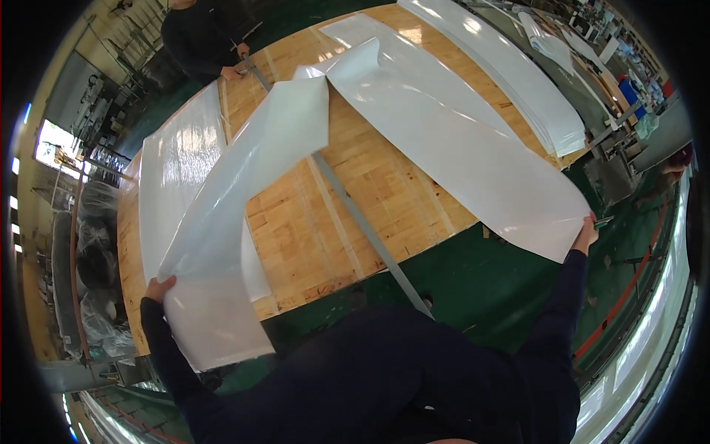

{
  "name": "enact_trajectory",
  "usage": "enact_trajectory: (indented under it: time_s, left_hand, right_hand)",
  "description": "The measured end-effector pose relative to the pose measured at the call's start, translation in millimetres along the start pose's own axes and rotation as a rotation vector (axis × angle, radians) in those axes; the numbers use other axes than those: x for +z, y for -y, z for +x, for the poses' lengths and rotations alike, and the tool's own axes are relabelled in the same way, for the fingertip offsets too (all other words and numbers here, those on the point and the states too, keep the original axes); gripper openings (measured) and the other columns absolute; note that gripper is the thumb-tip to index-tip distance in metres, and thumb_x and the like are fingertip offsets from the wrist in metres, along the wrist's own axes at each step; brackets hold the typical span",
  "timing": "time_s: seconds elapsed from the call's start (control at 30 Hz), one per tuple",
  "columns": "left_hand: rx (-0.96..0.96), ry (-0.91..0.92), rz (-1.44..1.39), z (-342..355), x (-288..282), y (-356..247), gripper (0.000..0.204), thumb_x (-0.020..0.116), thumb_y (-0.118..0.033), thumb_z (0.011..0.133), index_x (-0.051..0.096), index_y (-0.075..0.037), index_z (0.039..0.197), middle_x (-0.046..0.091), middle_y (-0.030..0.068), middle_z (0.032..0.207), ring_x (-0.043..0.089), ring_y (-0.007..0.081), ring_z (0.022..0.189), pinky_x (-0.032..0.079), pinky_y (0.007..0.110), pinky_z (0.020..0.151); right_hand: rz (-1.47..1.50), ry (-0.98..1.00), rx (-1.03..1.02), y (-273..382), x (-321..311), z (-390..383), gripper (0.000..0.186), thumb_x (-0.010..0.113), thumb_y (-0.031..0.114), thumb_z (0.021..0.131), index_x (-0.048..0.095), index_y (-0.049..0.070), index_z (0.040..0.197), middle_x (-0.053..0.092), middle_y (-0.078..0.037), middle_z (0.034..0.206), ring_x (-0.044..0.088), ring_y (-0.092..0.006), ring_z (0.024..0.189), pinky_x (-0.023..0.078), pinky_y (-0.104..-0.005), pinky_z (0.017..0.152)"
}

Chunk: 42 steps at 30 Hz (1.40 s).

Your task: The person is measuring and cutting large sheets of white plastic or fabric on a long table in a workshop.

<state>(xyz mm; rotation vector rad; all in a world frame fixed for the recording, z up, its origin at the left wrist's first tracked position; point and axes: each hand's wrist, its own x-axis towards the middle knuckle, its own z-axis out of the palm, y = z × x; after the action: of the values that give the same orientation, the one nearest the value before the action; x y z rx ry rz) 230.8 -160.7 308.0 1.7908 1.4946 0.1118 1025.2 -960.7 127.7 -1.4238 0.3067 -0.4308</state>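
My left hand (158, 288) grips the left edge of a long white translucent sheet (281, 126) that runs from the table's middle down over its near left edge. My right hand (587, 234) grips the near right corner of a second white sheet (458, 163), stretched diagonally to the right past the table's edge; a small thin object beside those fingers is too small to make out. The far ends of both sheets meet near the middle of the wooden table (384, 185). A long grey metal bar (355, 214) crosses the table beneath the sheets and juts past the near edge.
A co-worker (200, 41) in dark clothing holds the bar's far end. More white sheets lie at the table's left (177, 163) and in a long stack (510, 81) at the back right. Wrapped bundles (96, 259) stand left, cluttered racks (614, 103) right, above a green floor (518, 296).
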Motion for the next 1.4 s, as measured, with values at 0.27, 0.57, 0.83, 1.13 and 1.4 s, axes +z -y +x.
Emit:
enact_trajectory:
  time_s: [0.27,0.57,0.83,1.13,1.4]
  left_hand:
    - [0.086,-0.432,0.503,26,-92,58,0.043,0.071,-0.026,0.069,0.062,0.004,0.099,0.066,0.0177,0.089,0.063,0.0264,0.078,0.048,0.035,0.07]
    - [-0.052,0.017,0.183,-46,-25,48,0.039,0.072,-0.017,0.066,0.062,0.002,0.098,0.064,0.009,0.084,0.061,0.0183,0.076,0.048,0.032,0.067]
    - [-0.117,0.096,-0.111,-103,33,40,0.042,0.066,-0.037,0.078,0.061,0.002,0.094,0.06,0.0023,0.079,0.054,0.0098,0.071,0.044,0.026,0.065]
    - [0.233,-0.221,0.289,-113,-40,-77,0.032,0.07,-0.022,0.072,0.058,0.002,0.088,0.059,0.0045,0.077,0.053,0.0128,0.07,0.043,0.028,0.065]
    - [0.253,-0.341,0.279,-85,-122,-98,0.038,0.074,-0.028,0.071,0.057,0.001,0.088,0.057,0.0026,0.078,0.051,0.0106,0.074,0.04,0.025,0.07]
  right_hand:
    - [-0.286,-0.067,-0.13,-12,-33,33,0.027,0.061,0.003,0.069,0.068,0.003,0.095,0.063,-0.005,0.085,0.059,-0.0151,0.074,0.049,-0.0299,0.065]
    - [-1.109,0.705,-0.436,33,115,-102,0.035,0.06,0.012,0.071,0.064,0.008,0.106,0.063,-0.013,0.078,0.062,-0.0282,0.076,0.048,-0.0365,0.068]
    - [-1.037,0.842,-0.645,-35,290,-231,0.041,0.049,0.008,0.077,0.054,0.014,0.118,0.063,-0.019,0.095,0.06,-0.0373,0.088,0.047,-0.0472,0.077]
    - [-1.175,1.116,-0.483,-143,422,-378,0.053,0.055,0.028,0.084,0.04,0.022,0.134,0.026,-0.018,0.143,0.056,-0.0351,0.103,0.049,-0.0412,0.082]
    - [-1.191,1.031,-0.436,-145,451,-376,0.053,0.05,0.04,0.088,0.035,0.026,0.137,0.021,-0.016,0.146,0.054,-0.0327,0.109,0.048,-0.0395,0.083]
